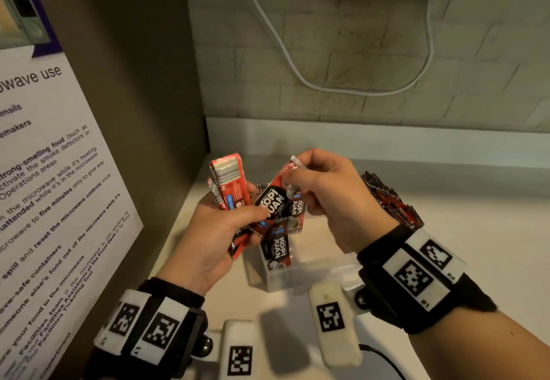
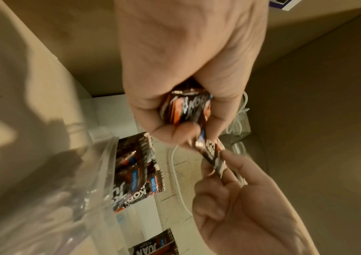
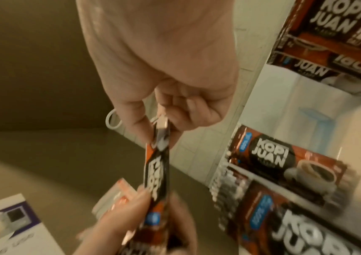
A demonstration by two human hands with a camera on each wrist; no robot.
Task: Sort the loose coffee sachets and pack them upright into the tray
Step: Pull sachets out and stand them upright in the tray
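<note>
Over the counter's left corner, left hand point(image 1: 214, 230) clutches a sachet bundle point(image 1: 229, 183). Right hand point(image 1: 324, 192) pinches one sachet point(image 1: 272, 201); pull straight, then seat upright in tray point(image 1: 309, 272).

Hands: 2, left hand point(image 1: 221, 230) and right hand point(image 1: 330, 198). Clear tray point(image 1: 309, 272): 1. Notice point(image 1: 53, 201): 1. White cable point(image 1: 297, 67): 1. Wrist bands: 2. Coffee sachets point(image 1: 272, 201): many, bunched and overlapping; exact count cannot be told.

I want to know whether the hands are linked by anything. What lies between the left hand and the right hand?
One sachet spans the gap: right hand pinches its top end, left hand holds its lower part with a bundle. Clearest in the right wrist view.
</note>
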